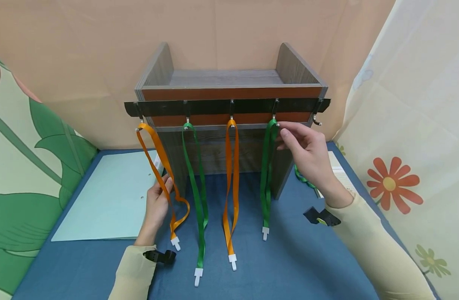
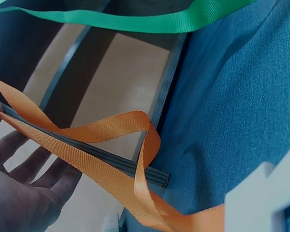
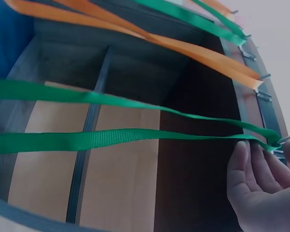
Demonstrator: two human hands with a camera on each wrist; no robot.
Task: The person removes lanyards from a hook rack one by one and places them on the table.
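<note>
In the head view, four-hook-spaced lanyards hang from a black hook rail (image 1: 214, 107). My left hand (image 1: 156, 203) pinches one strand of the leftmost orange lanyard (image 1: 159, 143); its other strand bulges loosely to the right. In the left wrist view the remaining fingers (image 2: 36, 166) lie behind the ribbon. My right hand (image 1: 312, 150) pinches the top loop of the right green lanyard (image 1: 267, 166) at its hook, as the right wrist view also shows. Between the hands hang another green lanyard (image 1: 199, 200) and an orange lanyard (image 1: 232, 183). White clips end the lanyards.
The rail fronts a grey wooden shelf unit (image 1: 223, 77). A hook (image 1: 317, 121) at the far right carries no lanyard. Pale sheets (image 1: 105, 196) lie left on the blue cloth (image 1: 229, 287). Behind my right arm are a green ribbon (image 1: 303, 178) and a white booklet (image 1: 339, 173).
</note>
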